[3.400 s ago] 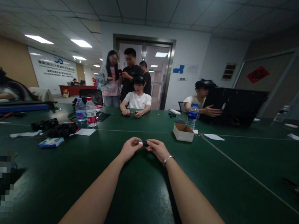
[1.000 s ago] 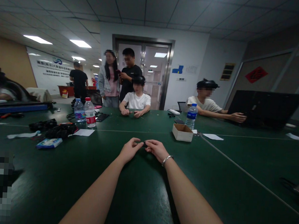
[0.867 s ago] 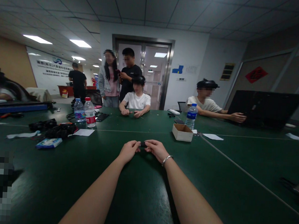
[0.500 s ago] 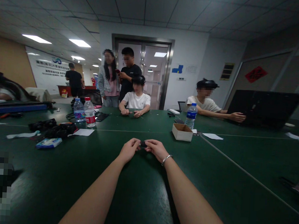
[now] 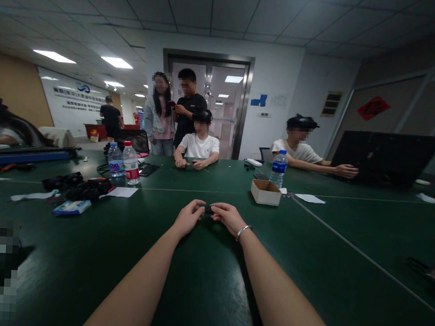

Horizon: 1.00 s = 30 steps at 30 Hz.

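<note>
Over the green table [image 5: 211,274], both my hands meet in the middle of the head view. Between the thumb and fingers of my right hand [image 5: 228,217], which wears a silver bracelet [image 5: 243,231], is a small dark object [image 5: 208,209]; its kind is too small to tell. My left hand [image 5: 189,218] is just left of that object, thumb and forefinger slightly apart, with nothing visible between them. Whether its fingertips touch the dark object I cannot tell.
Ahead to the right stands an open cardboard box [image 5: 265,193], with a water bottle [image 5: 279,168] behind it. Two bottles [image 5: 131,164], black gear [image 5: 88,189] and a blue-white packet [image 5: 71,208] are at left. A person in white [image 5: 200,147] sits opposite.
My left thumb and forefinger have parted a little beside the dark object. My right hand has kept its place and grip.
</note>
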Each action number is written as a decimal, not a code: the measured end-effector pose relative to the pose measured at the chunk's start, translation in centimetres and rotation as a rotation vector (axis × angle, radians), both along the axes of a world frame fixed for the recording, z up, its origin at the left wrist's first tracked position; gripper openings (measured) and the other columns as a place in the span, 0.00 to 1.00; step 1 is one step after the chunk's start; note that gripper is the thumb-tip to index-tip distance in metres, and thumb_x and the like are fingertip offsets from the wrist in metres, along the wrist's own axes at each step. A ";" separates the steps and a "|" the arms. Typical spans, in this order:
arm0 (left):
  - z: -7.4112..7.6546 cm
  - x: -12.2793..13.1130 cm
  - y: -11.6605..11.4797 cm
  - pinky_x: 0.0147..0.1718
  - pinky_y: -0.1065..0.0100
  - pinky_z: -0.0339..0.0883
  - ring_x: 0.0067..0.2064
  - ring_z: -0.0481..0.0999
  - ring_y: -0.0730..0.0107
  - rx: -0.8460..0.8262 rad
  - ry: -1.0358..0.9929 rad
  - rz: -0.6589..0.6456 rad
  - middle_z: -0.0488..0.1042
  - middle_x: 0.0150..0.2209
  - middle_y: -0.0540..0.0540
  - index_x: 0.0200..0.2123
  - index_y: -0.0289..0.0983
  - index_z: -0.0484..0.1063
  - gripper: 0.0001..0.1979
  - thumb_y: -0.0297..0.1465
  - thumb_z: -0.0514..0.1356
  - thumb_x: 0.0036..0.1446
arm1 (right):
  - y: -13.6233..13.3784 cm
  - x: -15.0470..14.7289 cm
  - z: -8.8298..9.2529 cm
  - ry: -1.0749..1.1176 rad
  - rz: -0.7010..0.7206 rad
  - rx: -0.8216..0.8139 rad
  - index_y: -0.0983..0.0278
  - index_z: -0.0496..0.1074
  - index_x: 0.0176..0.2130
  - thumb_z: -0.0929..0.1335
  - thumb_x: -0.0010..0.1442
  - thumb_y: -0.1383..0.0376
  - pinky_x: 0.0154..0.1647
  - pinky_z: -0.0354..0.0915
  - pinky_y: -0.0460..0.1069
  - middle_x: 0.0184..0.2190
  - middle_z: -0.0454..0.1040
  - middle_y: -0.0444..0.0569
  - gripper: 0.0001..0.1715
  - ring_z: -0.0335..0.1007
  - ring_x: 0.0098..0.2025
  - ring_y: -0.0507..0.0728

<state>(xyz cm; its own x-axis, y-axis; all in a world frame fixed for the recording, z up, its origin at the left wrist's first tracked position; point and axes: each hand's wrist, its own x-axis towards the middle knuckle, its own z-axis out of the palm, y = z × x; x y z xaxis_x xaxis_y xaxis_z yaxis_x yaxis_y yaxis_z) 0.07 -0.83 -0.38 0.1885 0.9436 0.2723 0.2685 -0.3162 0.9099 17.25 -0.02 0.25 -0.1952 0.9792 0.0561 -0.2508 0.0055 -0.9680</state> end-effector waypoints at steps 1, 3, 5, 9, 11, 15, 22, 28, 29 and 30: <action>-0.1 0.0 0.1 0.27 0.73 0.61 0.26 0.66 0.75 -0.018 0.002 -0.002 0.69 0.28 0.49 0.44 0.37 0.67 0.18 0.41 0.52 0.54 | -0.1 0.0 0.0 -0.004 0.019 0.011 0.72 0.73 0.34 0.74 0.45 0.71 0.23 0.66 0.39 0.26 0.74 0.50 0.13 0.68 0.22 0.47; -0.3 0.0 0.3 0.25 0.73 0.59 0.23 0.65 0.75 -0.045 0.020 -0.001 0.67 0.23 0.50 0.44 0.36 0.67 0.21 0.44 0.49 0.55 | -0.3 0.1 0.1 -0.005 0.060 0.033 0.72 0.73 0.35 0.74 0.44 0.71 0.24 0.67 0.40 0.28 0.74 0.50 0.15 0.69 0.24 0.48; -0.3 0.0 0.3 0.25 0.73 0.59 0.23 0.64 0.75 -0.064 0.032 0.010 0.66 0.22 0.51 0.43 0.36 0.68 0.23 0.46 0.47 0.55 | -0.4 0.2 0.2 -0.002 0.078 0.045 0.71 0.73 0.35 0.74 0.43 0.71 0.25 0.67 0.41 0.29 0.74 0.50 0.16 0.70 0.25 0.49; -0.1 0.1 0.1 0.26 0.73 0.59 0.26 0.67 0.75 -0.069 0.004 0.025 0.69 0.30 0.48 0.46 0.38 0.66 0.21 0.44 0.50 0.54 | -0.5 0.2 0.3 0.006 0.047 0.029 0.71 0.73 0.34 0.74 0.43 0.72 0.25 0.67 0.41 0.28 0.74 0.50 0.14 0.70 0.25 0.49; 0.0 0.1 0.0 0.26 0.74 0.59 0.28 0.68 0.75 -0.048 -0.014 0.009 0.69 0.33 0.48 0.47 0.39 0.64 0.19 0.39 0.54 0.52 | -0.5 0.1 0.3 0.013 0.036 0.016 0.71 0.73 0.34 0.74 0.44 0.72 0.25 0.67 0.41 0.28 0.74 0.50 0.14 0.70 0.24 0.49; -0.1 0.1 0.1 0.25 0.74 0.58 0.25 0.66 0.76 -0.026 -0.031 -0.029 0.67 0.28 0.51 0.46 0.39 0.65 0.17 0.37 0.52 0.53 | -0.6 0.2 0.3 0.023 0.053 0.014 0.70 0.73 0.34 0.74 0.43 0.71 0.25 0.67 0.41 0.28 0.73 0.49 0.14 0.70 0.24 0.49; -0.2 0.1 0.1 0.24 0.74 0.57 0.26 0.66 0.74 -0.036 0.009 -0.003 0.67 0.27 0.50 0.44 0.39 0.67 0.18 0.42 0.48 0.56 | -0.6 0.1 0.5 0.033 0.044 0.009 0.71 0.73 0.34 0.74 0.43 0.71 0.25 0.67 0.40 0.26 0.73 0.48 0.14 0.69 0.24 0.48; 0.0 0.1 0.0 0.24 0.74 0.57 0.26 0.65 0.75 -0.025 0.012 -0.017 0.66 0.26 0.51 0.44 0.38 0.66 0.18 0.41 0.49 0.55 | -0.5 0.1 0.3 0.025 0.051 0.009 0.71 0.73 0.34 0.74 0.43 0.72 0.24 0.67 0.40 0.27 0.74 0.49 0.14 0.70 0.24 0.48; 0.0 0.1 -0.1 0.24 0.73 0.57 0.25 0.64 0.74 -0.031 0.024 -0.021 0.65 0.24 0.51 0.43 0.37 0.67 0.20 0.43 0.47 0.56 | -0.5 0.1 0.3 0.025 0.055 0.015 0.71 0.73 0.34 0.74 0.43 0.72 0.25 0.68 0.40 0.28 0.74 0.49 0.14 0.70 0.24 0.48; 0.1 0.1 -0.1 0.24 0.73 0.57 0.25 0.64 0.74 -0.036 0.036 -0.022 0.65 0.23 0.51 0.42 0.37 0.68 0.21 0.44 0.45 0.56 | -0.5 0.1 0.3 0.025 0.055 0.019 0.71 0.73 0.34 0.74 0.44 0.72 0.25 0.68 0.40 0.28 0.74 0.49 0.14 0.70 0.24 0.48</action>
